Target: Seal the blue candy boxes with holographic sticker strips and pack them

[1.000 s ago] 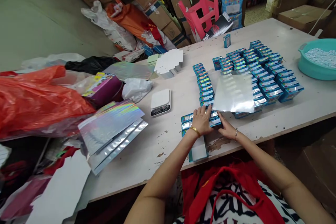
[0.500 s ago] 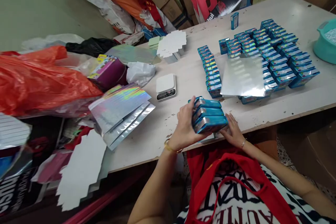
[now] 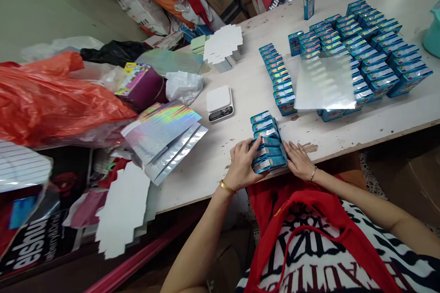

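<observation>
Near the front table edge, a short row of small blue boxes (image 3: 262, 123) stands on the table. My left hand (image 3: 243, 161) grips the nearest few blue boxes (image 3: 269, 152) of this row, its thumb and fingers bent around their left side. Against the row's right side lies my right hand (image 3: 299, 161), its fingers stretched out and touching the boxes. Farther back stands a longer single row of the same blue boxes (image 3: 279, 78). A translucent plastic sheet (image 3: 325, 84) lies over part of a large block of blue boxes (image 3: 374, 57) on the right.
A white digital scale (image 3: 219, 100) stands left of the boxes. Silvery bags (image 3: 168, 139) lie on the table's left side, near an orange-red plastic bag (image 3: 58, 100). Stacked white cartons (image 3: 224, 48) and a lone blue box (image 3: 308, 6) are farther back. A turquoise basin (image 3: 432, 34) sits at right.
My left hand has lowered the held boxes onto the table in front of other boxes that were hidden before. My right hand has flattened along their side. The view has shifted slightly.
</observation>
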`<state>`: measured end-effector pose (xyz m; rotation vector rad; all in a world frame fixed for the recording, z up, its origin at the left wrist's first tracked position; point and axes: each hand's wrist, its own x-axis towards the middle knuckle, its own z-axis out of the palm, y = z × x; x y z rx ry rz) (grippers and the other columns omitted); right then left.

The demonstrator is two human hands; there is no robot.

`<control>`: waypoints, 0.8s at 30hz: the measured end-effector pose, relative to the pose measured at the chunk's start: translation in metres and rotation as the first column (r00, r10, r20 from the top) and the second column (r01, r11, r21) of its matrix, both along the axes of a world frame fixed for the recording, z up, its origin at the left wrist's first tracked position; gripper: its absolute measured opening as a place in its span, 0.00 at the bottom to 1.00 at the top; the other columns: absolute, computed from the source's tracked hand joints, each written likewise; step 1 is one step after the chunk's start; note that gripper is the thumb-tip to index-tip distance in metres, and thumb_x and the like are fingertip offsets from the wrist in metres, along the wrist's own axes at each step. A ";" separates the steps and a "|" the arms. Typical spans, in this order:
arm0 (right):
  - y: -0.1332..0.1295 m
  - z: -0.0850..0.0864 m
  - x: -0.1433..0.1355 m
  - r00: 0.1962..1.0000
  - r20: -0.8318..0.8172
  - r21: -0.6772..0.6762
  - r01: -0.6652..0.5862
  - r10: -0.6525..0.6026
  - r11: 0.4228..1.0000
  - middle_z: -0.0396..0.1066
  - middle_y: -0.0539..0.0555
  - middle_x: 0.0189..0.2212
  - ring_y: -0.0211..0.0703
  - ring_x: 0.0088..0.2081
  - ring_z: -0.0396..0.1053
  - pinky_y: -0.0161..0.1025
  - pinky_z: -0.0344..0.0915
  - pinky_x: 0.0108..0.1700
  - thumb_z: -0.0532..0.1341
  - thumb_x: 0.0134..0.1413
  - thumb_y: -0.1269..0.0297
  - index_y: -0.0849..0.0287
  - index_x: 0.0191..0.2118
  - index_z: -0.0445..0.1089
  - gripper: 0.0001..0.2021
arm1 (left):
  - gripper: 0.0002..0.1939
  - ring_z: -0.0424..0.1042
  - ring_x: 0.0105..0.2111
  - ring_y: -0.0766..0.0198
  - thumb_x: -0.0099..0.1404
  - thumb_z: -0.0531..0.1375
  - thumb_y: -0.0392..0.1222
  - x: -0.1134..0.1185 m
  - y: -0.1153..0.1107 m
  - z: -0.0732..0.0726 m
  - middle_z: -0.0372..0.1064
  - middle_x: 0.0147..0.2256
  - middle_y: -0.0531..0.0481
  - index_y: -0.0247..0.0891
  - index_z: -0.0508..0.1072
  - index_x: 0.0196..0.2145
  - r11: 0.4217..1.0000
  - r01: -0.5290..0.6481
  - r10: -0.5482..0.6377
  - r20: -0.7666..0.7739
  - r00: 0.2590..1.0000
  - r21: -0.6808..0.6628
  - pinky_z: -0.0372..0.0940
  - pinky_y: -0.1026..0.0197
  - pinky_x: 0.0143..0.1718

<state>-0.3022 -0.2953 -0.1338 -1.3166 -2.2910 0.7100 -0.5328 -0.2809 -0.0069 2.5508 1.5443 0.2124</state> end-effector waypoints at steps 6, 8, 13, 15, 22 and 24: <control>0.001 0.005 0.003 0.999 0.024 0.030 -0.036 0.035 0.999 0.44 0.57 0.72 0.51 0.71 0.46 0.62 0.42 0.70 0.47 0.65 0.68 0.57 0.74 0.39 0.33 | 0.51 0.58 0.58 0.39 0.51 0.67 0.54 0.024 -0.001 0.018 0.57 0.61 0.33 0.41 0.55 0.69 0.999 -0.009 -0.001 -0.220 0.975 -0.043 0.56 0.42 0.55; 0.000 0.006 0.005 0.997 0.044 0.055 -0.069 0.067 0.996 0.46 0.57 0.72 0.52 0.71 0.46 0.63 0.41 0.70 0.47 0.66 0.67 0.57 0.73 0.39 0.33 | 0.49 0.58 0.59 0.38 0.52 0.66 0.51 0.032 0.001 0.020 0.57 0.62 0.33 0.43 0.54 0.69 0.998 0.005 -0.022 -0.269 0.963 -0.063 0.56 0.42 0.54; -0.005 0.007 0.007 0.987 0.122 0.090 -0.119 0.108 0.989 0.51 0.58 0.70 0.58 0.72 0.43 0.66 0.37 0.70 0.51 0.66 0.63 0.57 0.72 0.46 0.31 | 0.51 0.51 0.65 0.35 0.51 0.69 0.49 0.033 0.006 0.009 0.50 0.68 0.33 0.45 0.54 0.70 0.995 0.005 -0.033 -0.295 0.955 -0.096 0.51 0.38 0.60; -0.005 0.007 0.006 0.988 0.117 0.090 -0.113 0.102 0.989 0.52 0.58 0.70 0.57 0.72 0.43 0.65 0.36 0.70 0.50 0.66 0.62 0.59 0.72 0.47 0.31 | 0.50 0.43 0.69 0.34 0.53 0.68 0.55 0.022 0.006 -0.001 0.42 0.71 0.35 0.45 0.54 0.69 0.997 0.020 -0.037 -0.251 0.967 -0.073 0.42 0.35 0.65; -0.006 0.005 0.005 0.994 0.030 0.058 -0.104 0.102 0.993 0.55 0.60 0.69 0.56 0.72 0.45 0.65 0.38 0.71 0.50 0.68 0.58 0.61 0.72 0.48 0.30 | 0.51 0.37 0.71 0.38 0.59 0.63 0.61 -0.002 -0.002 -0.032 0.40 0.71 0.33 0.38 0.49 0.71 0.999 -0.013 0.007 -0.190 0.982 -0.033 0.26 0.32 0.67; -0.002 0.016 0.010 0.995 -0.008 0.072 -0.096 0.097 0.993 0.57 0.61 0.68 0.55 0.71 0.46 0.62 0.44 0.70 0.50 0.69 0.56 0.60 0.70 0.52 0.29 | 0.50 0.37 0.71 0.36 0.58 0.64 0.60 0.003 -0.003 -0.034 0.42 0.71 0.33 0.38 0.50 0.71 0.999 -0.031 0.033 -0.177 0.984 0.016 0.26 0.30 0.66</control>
